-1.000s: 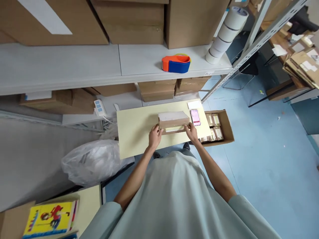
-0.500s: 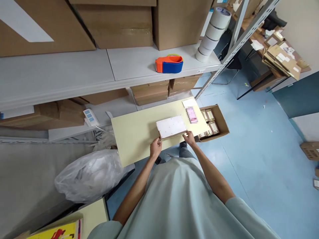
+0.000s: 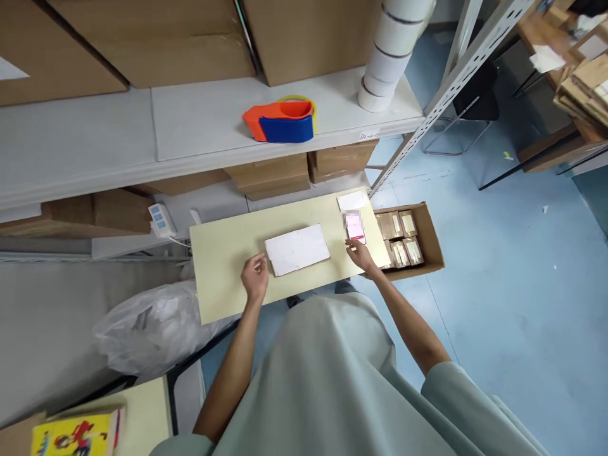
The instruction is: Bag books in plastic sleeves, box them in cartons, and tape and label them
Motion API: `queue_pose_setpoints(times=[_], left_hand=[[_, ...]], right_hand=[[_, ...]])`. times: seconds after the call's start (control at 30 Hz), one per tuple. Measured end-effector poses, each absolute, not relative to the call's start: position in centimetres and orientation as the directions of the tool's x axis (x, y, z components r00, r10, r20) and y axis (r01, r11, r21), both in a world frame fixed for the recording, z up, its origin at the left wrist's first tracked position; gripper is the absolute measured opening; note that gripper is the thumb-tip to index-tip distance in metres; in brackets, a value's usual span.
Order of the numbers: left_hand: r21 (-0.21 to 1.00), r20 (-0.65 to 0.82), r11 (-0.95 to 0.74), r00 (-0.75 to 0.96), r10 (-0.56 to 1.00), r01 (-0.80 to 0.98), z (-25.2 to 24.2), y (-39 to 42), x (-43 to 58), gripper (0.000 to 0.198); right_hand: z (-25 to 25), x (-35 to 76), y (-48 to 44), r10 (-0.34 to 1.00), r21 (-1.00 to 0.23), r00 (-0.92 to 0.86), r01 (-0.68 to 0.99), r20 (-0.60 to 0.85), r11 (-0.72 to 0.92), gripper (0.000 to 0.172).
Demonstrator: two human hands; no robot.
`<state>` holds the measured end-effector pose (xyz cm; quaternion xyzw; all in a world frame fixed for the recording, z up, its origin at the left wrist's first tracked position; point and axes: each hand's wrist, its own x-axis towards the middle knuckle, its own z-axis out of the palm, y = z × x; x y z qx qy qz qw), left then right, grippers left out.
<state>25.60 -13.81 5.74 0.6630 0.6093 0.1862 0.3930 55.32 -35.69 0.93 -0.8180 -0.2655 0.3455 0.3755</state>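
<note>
- Left hand (image 3: pixel 255 277) curls just beside the box (image 3: pixel 297 250), can't tell if fingertips meet
- Right hand (image 3: pixel 360 256) angles in by the phone (image 3: pixel 354 227), can't tell there either
- Box lies flat on the table (image 3: pixel 221 269)

On my bench (image 3: pixel 223 278), mid-frame, a flat box (image 3: pixel 297 249) lies between my hands: my left hand (image 3: pixel 255 277) just left of it, my right hand (image 3: pixel 360 255) to its right, just below a phone (image 3: pixel 354 227). A card (image 3: pixel 352 201) lies above the phone. Right of the bench, a carton (image 3: pixel 434 244) holds small boxes (image 3: pixel 407 223). Across the upper frame, a shelf (image 3: pixel 199 133) bears a tape dispenser (image 3: pixel 285 123), with tape rolls (image 3: pixel 384 63) stacked to its right. A bag (image 3: pixel 147 332) sits lower left, above a book (image 3: pixel 71 434).
</note>
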Motion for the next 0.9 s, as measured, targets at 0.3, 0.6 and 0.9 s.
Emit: queue_pose_setpoints(times=[0.3,0.6,0.9], left_hand=[[0.814,-0.08,-0.12,0.315,0.946,0.568,8.9,-17.9,40.4,0.016],[0.891,-0.138,-0.107,0.488,0.862,0.441,3.4,-18.7,52.0,0.032],[0.928,-0.192,0.021,0.428,0.883,0.372,-9.9,-17.0,57.5,0.036]], right_hand=[[-1.3,67.2,-37.5,0.702,-0.863,0.634,0.106,-0.324,-0.494,0.042],[-6.2,73.9,-33.0,0.697,-0.909,0.69,0.142,-0.193,-0.393,0.065],[-8.1,75.3,-30.2,0.722,-0.787,0.679,0.369,-0.135,-0.495,0.063]])
